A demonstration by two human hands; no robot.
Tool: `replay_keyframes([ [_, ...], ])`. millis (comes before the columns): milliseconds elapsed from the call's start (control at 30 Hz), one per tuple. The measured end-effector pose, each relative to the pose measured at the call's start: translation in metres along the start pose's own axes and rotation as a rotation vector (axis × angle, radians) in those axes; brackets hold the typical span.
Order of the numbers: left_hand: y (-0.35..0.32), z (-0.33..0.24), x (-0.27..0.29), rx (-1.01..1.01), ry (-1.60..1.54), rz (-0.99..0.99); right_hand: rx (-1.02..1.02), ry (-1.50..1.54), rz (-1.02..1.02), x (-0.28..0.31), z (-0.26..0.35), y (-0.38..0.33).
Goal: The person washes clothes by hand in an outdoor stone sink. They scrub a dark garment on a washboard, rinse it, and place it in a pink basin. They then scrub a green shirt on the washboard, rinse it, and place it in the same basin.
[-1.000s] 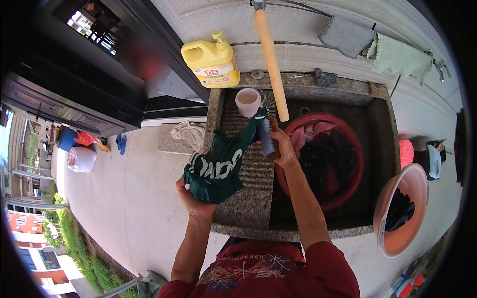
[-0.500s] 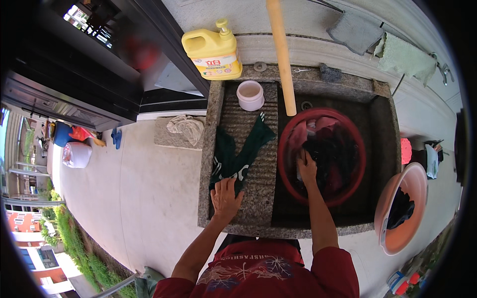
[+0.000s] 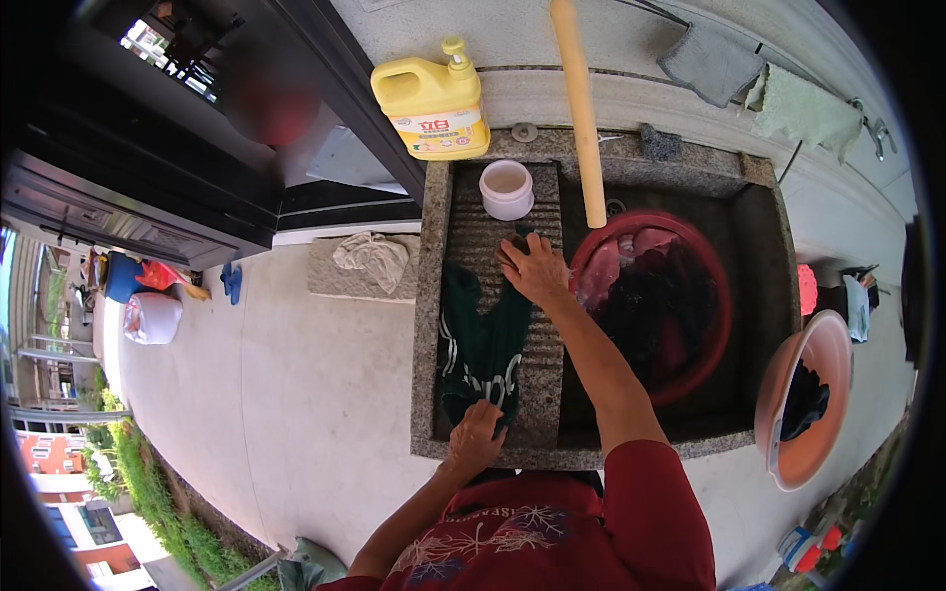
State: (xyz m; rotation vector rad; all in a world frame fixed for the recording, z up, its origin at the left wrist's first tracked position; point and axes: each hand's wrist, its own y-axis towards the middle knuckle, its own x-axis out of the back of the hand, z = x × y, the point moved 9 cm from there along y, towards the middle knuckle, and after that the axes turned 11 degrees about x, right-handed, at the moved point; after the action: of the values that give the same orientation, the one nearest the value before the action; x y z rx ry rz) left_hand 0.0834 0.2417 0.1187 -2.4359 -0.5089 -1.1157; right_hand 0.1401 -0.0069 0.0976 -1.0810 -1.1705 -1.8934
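Dark green trousers with white stripes lie spread along the ribbed stone washboard, their two legs pointing away from me. At the near end my left hand is closed on the fabric. My right hand curls over the far end of the right leg. Something brownish shows under its fingertips, too covered to name. To the right, a red basin holds water with dark clothes and pink cloth. Beyond the trousers stands a whitish tub.
A yellow pump jug stands at the stone sink's far left corner. A pale pole slants down over the sink. Dark cloth lies in a peach basin at the right. A crumpled rag lies on a slab at the left.
My right hand has left the red basin and moved left onto the far end of the trousers. My left hand has shifted slightly nearer and closed on the fabric, drawing it toward me.
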Motion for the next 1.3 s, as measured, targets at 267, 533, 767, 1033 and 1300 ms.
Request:
replay_keyframes([
  [267, -0.005, 0.027, 0.011, 0.053, -0.066, -0.017, 0.391, 0.266, 0.12, 0.017, 0.141, -0.089],
  [533, -0.013, 0.014, 0.009, -0.003, -0.082, 0.098, -0.414, 0.498, -0.093, -0.032, -0.044, -0.031],
  [767, 0.061, 0.001, 0.052, -0.004, 0.107, -0.247, -0.577, 1.095, -0.052, -0.029, -0.025, -0.078],
  [1033, 0.096, 0.08, 0.022, 0.154, -0.476, -0.207, -0.45, 1.032, 0.02, -0.011, -0.018, -0.079],
  [1300, 0.104, 0.083, 0.056, 0.365, -0.466, -0.534, -0.446, 1.221, -0.489, 0.07, -0.097, -0.024],
])
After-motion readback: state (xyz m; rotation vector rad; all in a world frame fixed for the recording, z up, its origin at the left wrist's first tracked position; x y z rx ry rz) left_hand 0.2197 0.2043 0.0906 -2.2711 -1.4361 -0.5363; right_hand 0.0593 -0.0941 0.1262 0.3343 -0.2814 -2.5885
